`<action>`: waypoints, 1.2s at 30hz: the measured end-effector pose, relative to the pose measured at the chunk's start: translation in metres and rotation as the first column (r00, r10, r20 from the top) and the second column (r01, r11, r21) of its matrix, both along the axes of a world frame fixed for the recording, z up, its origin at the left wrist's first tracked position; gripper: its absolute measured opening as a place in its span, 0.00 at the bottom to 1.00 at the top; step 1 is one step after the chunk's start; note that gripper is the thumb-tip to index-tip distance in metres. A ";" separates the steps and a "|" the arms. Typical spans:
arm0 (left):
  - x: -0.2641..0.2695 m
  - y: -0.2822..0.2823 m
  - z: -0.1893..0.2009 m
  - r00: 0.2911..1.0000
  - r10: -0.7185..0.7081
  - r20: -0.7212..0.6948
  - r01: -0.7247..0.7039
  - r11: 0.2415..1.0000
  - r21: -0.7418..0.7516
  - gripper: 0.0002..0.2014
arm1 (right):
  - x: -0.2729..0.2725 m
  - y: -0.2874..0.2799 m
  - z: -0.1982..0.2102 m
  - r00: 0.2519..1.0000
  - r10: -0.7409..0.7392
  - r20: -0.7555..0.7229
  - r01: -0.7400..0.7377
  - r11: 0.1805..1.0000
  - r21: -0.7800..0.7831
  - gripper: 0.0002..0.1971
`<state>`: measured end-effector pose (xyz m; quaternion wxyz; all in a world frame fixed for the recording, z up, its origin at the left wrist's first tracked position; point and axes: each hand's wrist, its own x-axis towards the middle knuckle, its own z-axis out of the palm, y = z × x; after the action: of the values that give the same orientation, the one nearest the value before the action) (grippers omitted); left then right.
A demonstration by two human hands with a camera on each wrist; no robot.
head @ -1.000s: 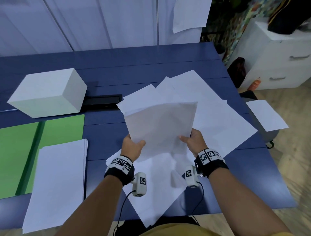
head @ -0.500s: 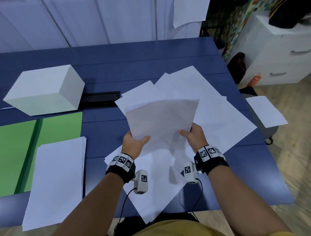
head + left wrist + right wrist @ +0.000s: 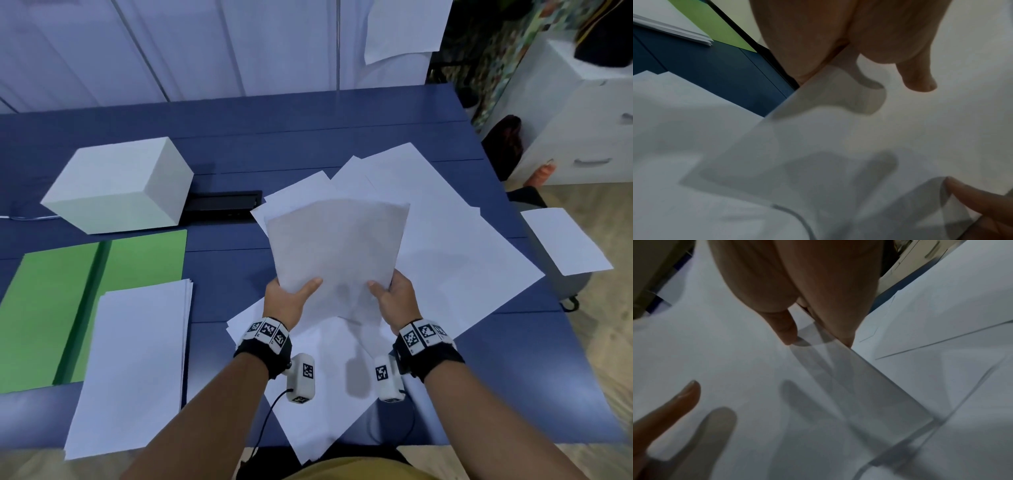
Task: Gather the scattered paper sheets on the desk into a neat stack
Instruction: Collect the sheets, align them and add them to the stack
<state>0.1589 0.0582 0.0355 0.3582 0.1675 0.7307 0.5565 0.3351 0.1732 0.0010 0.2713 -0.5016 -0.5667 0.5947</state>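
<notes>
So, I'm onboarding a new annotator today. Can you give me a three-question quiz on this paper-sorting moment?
1. True or false: both hands grip the raised sheets.
2. What lies under the neat stack? A) green folder B) white box C) black tray
3. Fill in: the loose sheets lie on the desk's ___ side.

Key: 1 true: left hand and right hand each pinch a lower corner. 2 A, the green folder. 3 right.
</notes>
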 end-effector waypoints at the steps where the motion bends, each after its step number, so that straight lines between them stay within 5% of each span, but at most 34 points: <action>1: -0.001 0.000 0.000 1.000 0.013 0.003 -0.013 1.000 0.006 0.15 | -0.003 -0.001 0.001 1.000 0.001 0.003 -0.001 1.000 -0.003 0.15; 7: -0.013 -0.011 -0.003 0.996 0.086 -0.019 -0.086 0.996 -0.004 0.16 | -0.019 -0.014 -0.005 0.999 -0.020 0.036 0.020 1.000 0.003 0.08; 12: -0.043 -0.039 -0.007 0.989 0.098 -0.107 -0.102 0.994 -0.030 0.16 | -0.041 -0.019 -0.006 0.993 0.058 0.106 -0.059 0.998 0.006 0.19; 18: -0.092 -0.080 -0.014 0.971 0.067 -0.228 -0.107 0.980 -0.165 0.09 | -0.093 -0.044 0.002 0.956 0.141 0.259 -0.141 0.990 -0.021 0.07; 22: -0.143 -0.125 -0.030 0.967 0.059 -0.249 -0.144 0.930 -0.339 0.22 | -0.153 -0.080 0.001 0.874 0.313 0.371 -0.311 0.948 -0.066 0.12; 28: -0.219 -0.203 -0.048 0.965 0.082 -0.248 -0.204 0.828 -0.522 0.24 | -0.253 -0.151 -0.023 0.715 0.528 0.458 -0.508 0.843 -0.179 0.07; 32: -0.264 -0.248 -0.060 0.964 0.085 -0.251 -0.225 0.763 -0.606 0.25 | -0.305 -0.198 -0.036 0.600 0.572 0.559 -0.548 0.803 -0.234 0.19; 36: -0.298 -0.278 -0.074 0.964 0.046 -0.260 -0.217 0.701 -0.679 0.25 | -0.338 -0.229 -0.047 0.504 0.599 0.623 -0.571 0.772 -0.280 0.04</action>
<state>-0.1394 -0.2193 -0.0382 0.2695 0.0275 0.9326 0.2385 -0.0025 -0.0562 -0.0459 -0.1827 -0.4669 -0.7486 0.4338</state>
